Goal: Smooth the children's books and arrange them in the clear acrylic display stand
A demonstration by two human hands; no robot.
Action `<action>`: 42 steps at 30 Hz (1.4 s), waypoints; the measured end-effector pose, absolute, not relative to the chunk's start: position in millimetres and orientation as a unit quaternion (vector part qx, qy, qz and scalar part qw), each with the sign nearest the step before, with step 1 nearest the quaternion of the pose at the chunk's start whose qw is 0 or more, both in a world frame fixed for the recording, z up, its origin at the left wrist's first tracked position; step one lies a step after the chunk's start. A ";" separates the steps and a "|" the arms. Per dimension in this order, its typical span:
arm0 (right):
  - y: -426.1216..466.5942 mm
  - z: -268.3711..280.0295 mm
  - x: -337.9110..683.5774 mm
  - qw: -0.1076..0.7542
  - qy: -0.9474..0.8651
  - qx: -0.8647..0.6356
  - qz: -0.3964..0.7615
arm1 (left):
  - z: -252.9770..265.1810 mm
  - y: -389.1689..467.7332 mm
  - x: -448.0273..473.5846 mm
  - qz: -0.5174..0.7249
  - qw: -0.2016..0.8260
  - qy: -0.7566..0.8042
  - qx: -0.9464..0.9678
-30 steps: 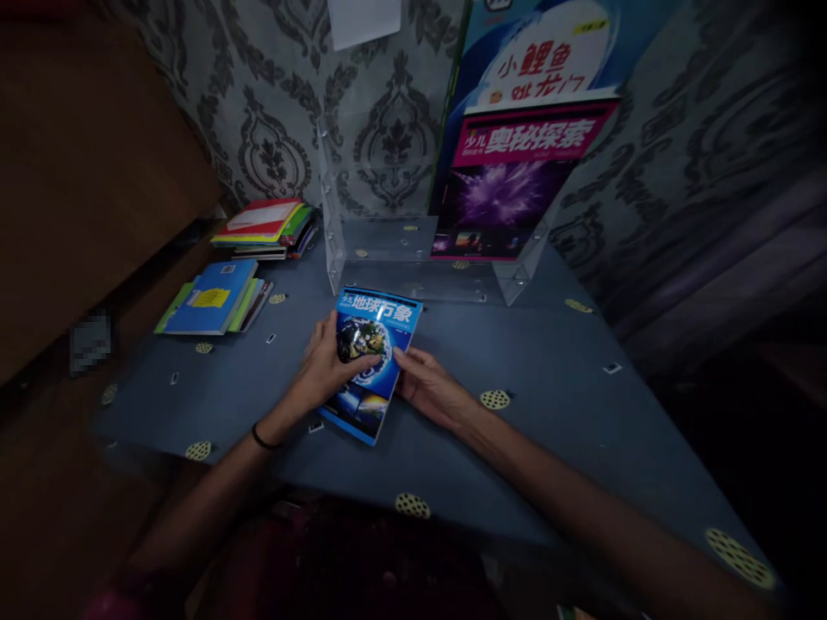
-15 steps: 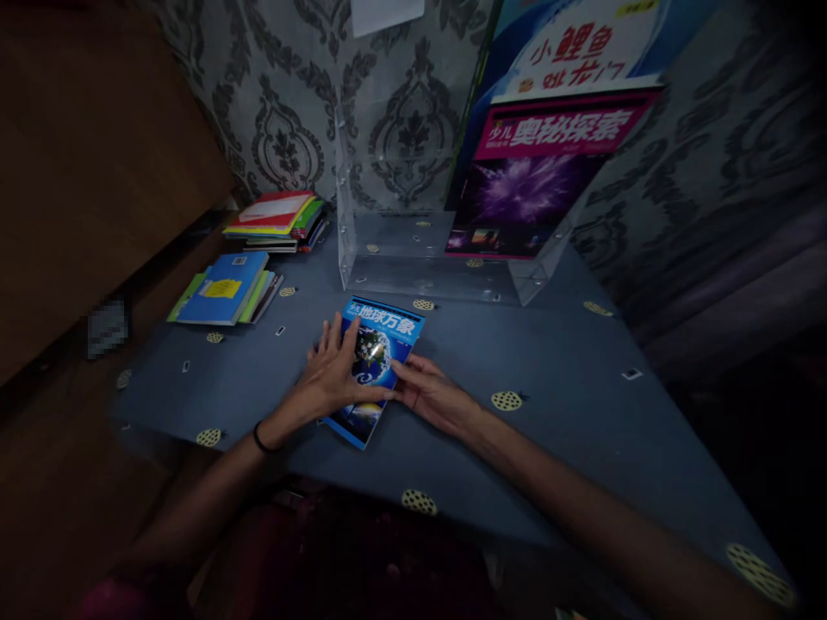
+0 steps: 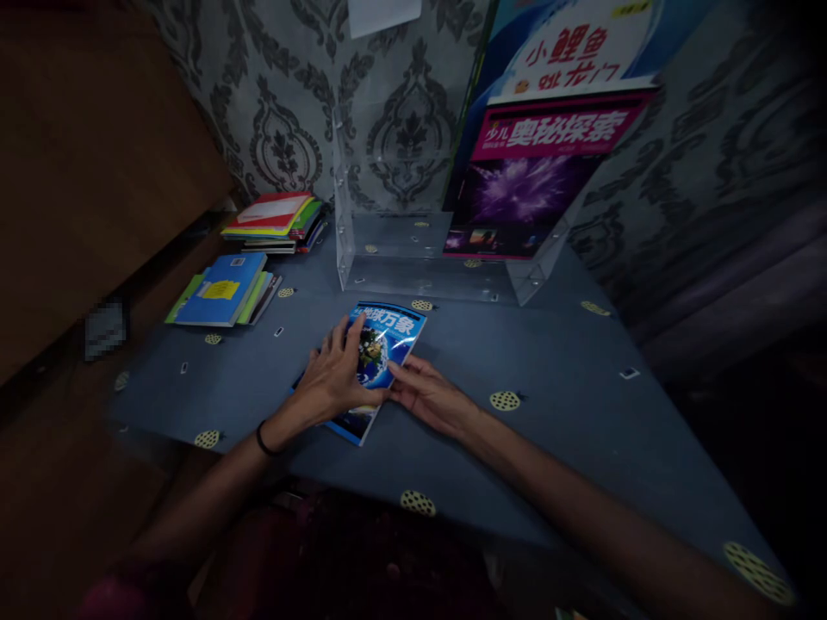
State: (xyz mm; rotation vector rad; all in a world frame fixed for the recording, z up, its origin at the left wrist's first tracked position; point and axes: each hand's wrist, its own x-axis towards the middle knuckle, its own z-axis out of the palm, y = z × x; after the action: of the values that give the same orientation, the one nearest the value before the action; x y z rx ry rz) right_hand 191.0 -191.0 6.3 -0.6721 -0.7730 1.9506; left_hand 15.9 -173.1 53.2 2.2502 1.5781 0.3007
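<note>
A thin blue book point(image 3: 395, 331) with a globe on its cover and white Chinese title characters is tilted near the middle of the table's front part. My left hand point(image 3: 337, 372) is curled over its left side, thumb across the lower cover, and covers much of that side. With thumb and fingers, my right hand point(image 3: 427, 394) pinches the book's right edge. A strip of blue shows to the left of my left wrist, below the hand. The cover looks slightly bowed and catches a bright reflection.
Behind the book stands a clear acrylic rack point(image 3: 426, 280), holding a magenta-and-purple book point(image 3: 526, 185) and a larger blue picture book point(image 3: 562, 52) on its right side. To the left lie a blue-topped pile of books point(image 3: 236, 280) and a red-topped stack point(image 3: 275, 211). A patterned cloth covers the table point(image 3: 549, 456).
The book's cover has bowed, and its top now leans slightly right. My left hand has shifted a little and covers more of the title. A blue strip has appeared by my left wrist.
</note>
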 end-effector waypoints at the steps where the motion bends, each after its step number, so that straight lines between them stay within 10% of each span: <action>1: -191.2 7.4 190.8 0.451 -0.314 -0.275 0.789 | 53.1 -172.5 15.5 0.112 0.188 0.558 0.800; 12: -187.4 5.8 194.0 0.442 -0.317 -0.306 0.781 | 47.3 -155.7 -2.2 0.196 0.264 0.550 0.768; 25: -182.4 11.4 198.3 0.445 -0.334 -0.335 0.760 | 30.1 -106.4 -31.8 0.434 0.597 0.516 0.434; 33: -158.9 -11.1 210.5 0.542 -0.413 -0.439 0.585 | 26.1 -100.9 -36.8 0.418 0.509 0.558 0.504; 42: -162.9 4.6 205.0 0.448 -0.703 -0.479 0.275 | 22.5 -108.9 -39.8 0.214 0.063 0.565 0.794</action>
State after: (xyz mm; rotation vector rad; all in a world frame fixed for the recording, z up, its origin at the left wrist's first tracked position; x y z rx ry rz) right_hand 205.0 -162.9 4.6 -1.1860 -1.7407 0.6802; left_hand -39.8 -108.9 22.5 2.4001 1.7060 0.6468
